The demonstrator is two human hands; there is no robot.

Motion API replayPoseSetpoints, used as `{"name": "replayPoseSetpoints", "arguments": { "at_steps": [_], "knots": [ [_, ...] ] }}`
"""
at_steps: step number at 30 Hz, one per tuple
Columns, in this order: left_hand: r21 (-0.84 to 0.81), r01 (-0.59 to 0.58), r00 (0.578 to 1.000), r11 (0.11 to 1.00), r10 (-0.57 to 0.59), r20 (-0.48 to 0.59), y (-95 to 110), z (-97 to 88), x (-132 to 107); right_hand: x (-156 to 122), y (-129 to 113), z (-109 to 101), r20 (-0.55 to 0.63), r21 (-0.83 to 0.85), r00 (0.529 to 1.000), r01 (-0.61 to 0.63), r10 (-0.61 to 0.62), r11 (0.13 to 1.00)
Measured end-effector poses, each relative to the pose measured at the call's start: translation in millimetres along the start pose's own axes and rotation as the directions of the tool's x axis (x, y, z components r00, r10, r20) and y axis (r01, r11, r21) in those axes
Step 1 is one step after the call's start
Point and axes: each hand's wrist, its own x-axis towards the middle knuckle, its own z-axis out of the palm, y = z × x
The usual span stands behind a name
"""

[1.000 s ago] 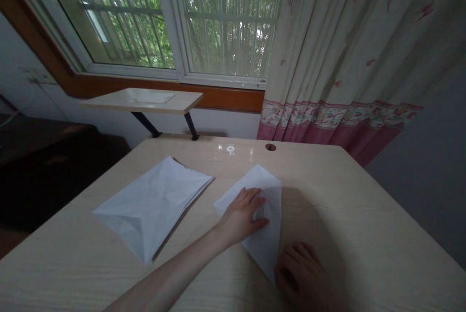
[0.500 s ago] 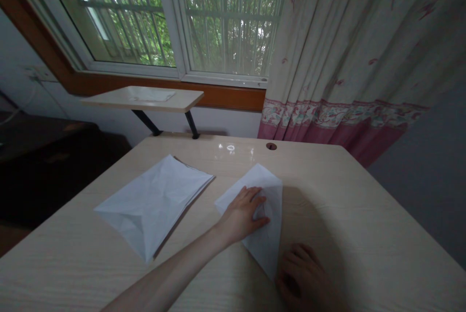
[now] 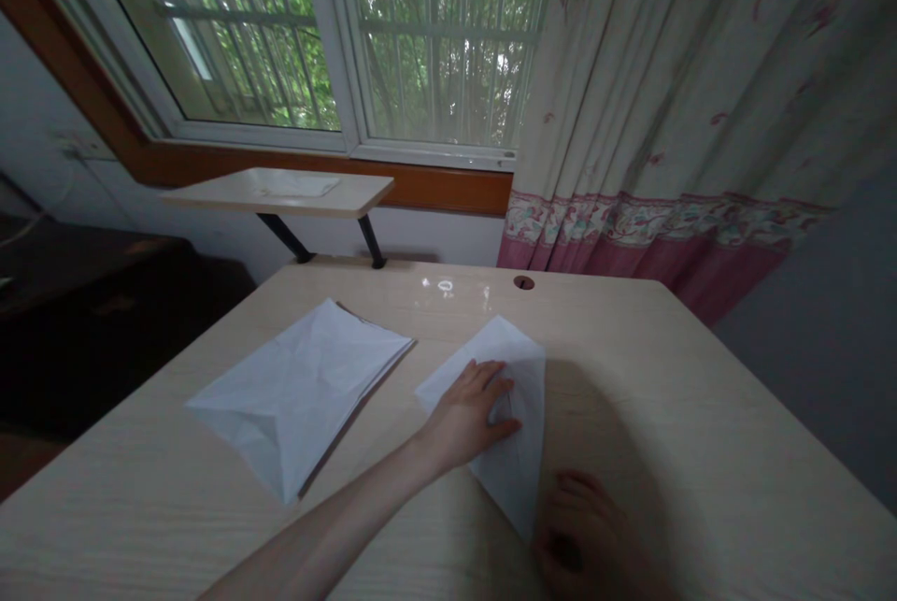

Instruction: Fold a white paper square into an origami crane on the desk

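I'd call the folded paper on the desk light, soft, easily creased, best held by edges; left hand spread on it, right hand curled at near corner, can't tell if pinching.

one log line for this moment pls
left hand: spread on folded paper | right hand: at its near corner, contact unclear | other white paper: to the left, on desk
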Motion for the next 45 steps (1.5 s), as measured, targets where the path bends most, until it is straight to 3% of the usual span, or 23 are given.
{"name": "replayPoseSetpoints", "arguments": {
  "at_steps": [7, 11, 17, 24, 35, 45],
  "knots": [
    [0.005, 0.006, 1.0, 1.0, -0.006, 0.006, 4, -4.0, 2, 13, 10, -14, 0.107, 0.067, 0.972, -0.218, 0.21, 0.974],
    [-0.003, 0.005, 1.0, 1.0, -0.005, -0.004, 5, -4.8, 3, 25, 18, -21, 0.093, 0.076, 0.947, -0.316, 0.308, 0.946],
    [0.007, -0.011, 1.0, 1.0, 0.011, -0.005, 3, -2.0, 1, 43, 35, -27, 0.013, -0.127, 0.918, -0.392, 0.397, 0.911],
    [0.027, -0.014, 1.0, 1.0, 0.014, 0.015, 2, -2.3, 1, 47, 41, -24, 0.024, -0.22, 0.927, -0.361, 0.374, 0.906],
    [0.018, -0.015, 1.0, 1.0, 0.015, 0.016, 3, -5.1, 2, 48, 34, -24, -0.011, -0.229, 0.936, -0.346, 0.353, 0.91],
    [0.013, -0.002, 1.0, 1.0, 0.002, 0.007, 4, -3.1, 2, 42, 29, -20, -0.028, -0.307, 0.969, -0.243, 0.247, 0.92]
  ]
}}
